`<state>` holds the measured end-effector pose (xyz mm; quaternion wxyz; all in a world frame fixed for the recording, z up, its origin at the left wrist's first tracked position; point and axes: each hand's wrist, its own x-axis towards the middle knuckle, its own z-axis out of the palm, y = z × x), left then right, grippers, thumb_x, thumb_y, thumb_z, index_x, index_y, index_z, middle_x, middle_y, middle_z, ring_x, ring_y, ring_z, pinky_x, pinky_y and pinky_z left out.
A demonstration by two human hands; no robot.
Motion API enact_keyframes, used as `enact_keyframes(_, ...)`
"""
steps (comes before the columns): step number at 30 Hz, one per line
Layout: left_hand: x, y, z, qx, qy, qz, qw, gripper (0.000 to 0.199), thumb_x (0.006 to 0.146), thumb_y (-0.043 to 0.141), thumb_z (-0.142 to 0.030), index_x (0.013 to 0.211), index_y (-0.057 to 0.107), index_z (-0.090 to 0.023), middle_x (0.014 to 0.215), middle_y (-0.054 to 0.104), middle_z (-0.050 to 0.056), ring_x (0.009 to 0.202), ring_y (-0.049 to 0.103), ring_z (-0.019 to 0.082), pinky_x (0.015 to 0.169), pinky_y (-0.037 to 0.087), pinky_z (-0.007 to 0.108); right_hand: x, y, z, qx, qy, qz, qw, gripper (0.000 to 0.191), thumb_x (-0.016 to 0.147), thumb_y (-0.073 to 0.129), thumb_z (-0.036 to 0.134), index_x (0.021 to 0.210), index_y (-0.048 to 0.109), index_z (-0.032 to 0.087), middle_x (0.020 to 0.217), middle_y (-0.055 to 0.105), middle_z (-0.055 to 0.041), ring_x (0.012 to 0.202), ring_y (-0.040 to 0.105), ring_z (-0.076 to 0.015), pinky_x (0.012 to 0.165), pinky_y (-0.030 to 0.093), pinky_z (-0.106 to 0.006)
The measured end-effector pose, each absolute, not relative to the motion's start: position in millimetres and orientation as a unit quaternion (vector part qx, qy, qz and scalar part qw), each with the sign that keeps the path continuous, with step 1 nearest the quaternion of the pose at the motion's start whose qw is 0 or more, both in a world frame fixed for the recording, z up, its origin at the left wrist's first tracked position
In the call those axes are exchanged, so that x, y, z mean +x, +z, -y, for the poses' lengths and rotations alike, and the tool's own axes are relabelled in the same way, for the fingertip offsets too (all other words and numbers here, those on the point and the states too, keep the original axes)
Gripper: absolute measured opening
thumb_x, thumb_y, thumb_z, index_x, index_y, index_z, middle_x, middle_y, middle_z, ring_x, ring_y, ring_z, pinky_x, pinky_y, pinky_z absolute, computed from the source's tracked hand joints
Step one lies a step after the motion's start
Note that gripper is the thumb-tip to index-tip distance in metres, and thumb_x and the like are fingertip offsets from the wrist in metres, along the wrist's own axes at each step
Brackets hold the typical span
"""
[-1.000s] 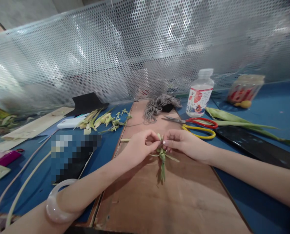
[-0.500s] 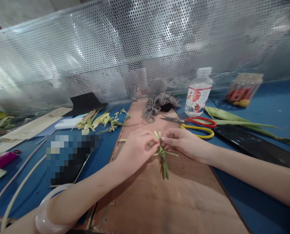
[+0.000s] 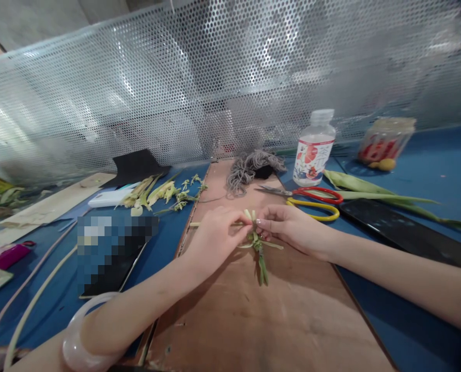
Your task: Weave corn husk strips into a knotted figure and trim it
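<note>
Above the wooden board (image 3: 246, 315), both hands meet at a small figure woven from green leaf strips (image 3: 260, 258). Pale strip ends stick up at its top and out to the sides, and its green tails point toward me. My left hand (image 3: 225, 235) pinches a pale strip at the upper left of the weave, and a strip end shows beyond its back. My right hand (image 3: 288, 227) grips the upper right side between thumb and fingers. The exact spot under the fingertips is hidden. Scissors (image 3: 316, 201) with one red and one yellow handle lie just past my right hand.
Grey yarn (image 3: 246, 170) sits at the board's far end, beside a labelled bottle (image 3: 314, 150). A jar (image 3: 387, 142), long green leaves (image 3: 362, 188) and a black phone (image 3: 401, 227) are right. Leaf scraps (image 3: 160, 194) and another dark phone (image 3: 116, 268) lie left. Perforated metal mesh (image 3: 199, 88) stands behind.
My left fingertips have shifted slightly left, and a strip now shows stretched between them and the weave. My right hand keeps its hold almost unmoved.
</note>
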<state>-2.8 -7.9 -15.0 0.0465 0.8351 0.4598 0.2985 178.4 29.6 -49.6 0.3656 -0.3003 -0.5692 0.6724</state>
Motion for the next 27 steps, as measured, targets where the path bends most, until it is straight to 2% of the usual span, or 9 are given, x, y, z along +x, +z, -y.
enact_keyframes(7, -0.7, -11.1, 11.3, 0.83, 0.283, -0.479, 0.047, 0.01, 0.081, 0.06, -0.023, 0.084, 0.07, -0.022, 0.083, 0.072, -0.001, 0.075, 0.064, 0.015, 0.071, 0.046, 0.027, 178.6, -51.6, -30.5, -0.3, 0.673, 0.568, 0.366, 0.028, 0.068, 0.073, 0.04, 0.07, 0.058, 0.017, 0.066, 0.06, 0.0009, 0.062, 0.053, -0.0094, 0.063, 0.041, -0.025)
enact_keyframes(17, 3.4, -13.3, 8.8, 0.809, 0.296, -0.497, 0.105, 0.011, 0.079, 0.062, -0.022, 0.082, 0.072, -0.02, 0.086, 0.073, 0.002, 0.081, 0.064, 0.017, 0.075, 0.048, 0.028, 176.9, -49.6, -29.0, -0.317, 0.659, 0.574, 0.369, 0.029, 0.066, 0.074, 0.041, 0.07, 0.06, 0.016, 0.065, 0.06, 0.0013, 0.06, 0.052, -0.0081, 0.061, 0.042, -0.024)
enact_keyframes(27, 6.8, -13.4, 11.9, 0.804, 0.262, -0.528, 0.08, 0.012, 0.077, 0.06, -0.02, 0.077, 0.072, -0.019, 0.079, 0.072, 0.003, 0.075, 0.062, 0.018, 0.069, 0.046, 0.029, 175.2, -46.4, -22.3, -0.338, 0.636, 0.588, 0.368, 0.028, 0.068, 0.072, 0.041, 0.07, 0.06, 0.016, 0.065, 0.06, 0.0003, 0.058, 0.053, -0.009, 0.057, 0.041, -0.024)
